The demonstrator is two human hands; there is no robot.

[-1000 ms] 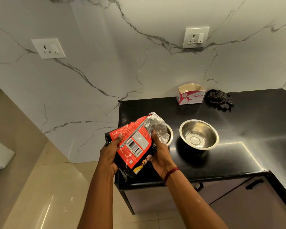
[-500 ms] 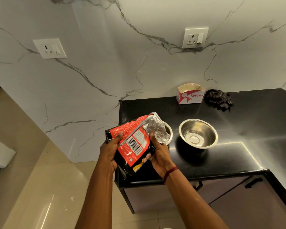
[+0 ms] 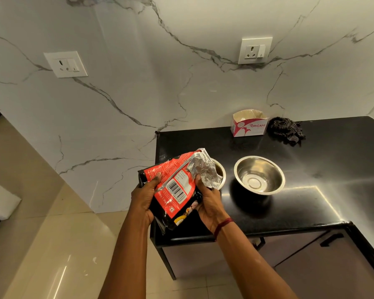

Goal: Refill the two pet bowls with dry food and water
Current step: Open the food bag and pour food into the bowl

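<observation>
- The red and black food bag [image 3: 175, 192] is held in the air over the near left corner of the black tabletop [image 3: 324, 169], tilted so its crumpled silver foil mouth points right and down over a bowl.
- The left hand [image 3: 143, 198] grips the bag's left edge, thumb on the printed face (a barcode shows just beside it).
- The right hand [image 3: 208, 203] holds the bag's right side below the foil, fingers curled around it; a red thread [image 3: 224, 224] circles that wrist.
- The nearer steel bowl [image 3: 222, 172] sits on the tabletop, mostly hidden behind the foil mouth; only its right rim shows, and its contents cannot be made out.
- A second steel bowl [image 3: 260, 175] stands just to the right, apart from the first, its shiny inside bare.
- Farther back against the marble wall sit an open white and pink cardboard box [image 3: 250, 128] and, just beside it on the right, a crumpled dark checked cloth [image 3: 286, 131].
- Two white wall sockets are mounted above, one at left [image 3: 65, 64] and one at right [image 3: 255, 50].
</observation>
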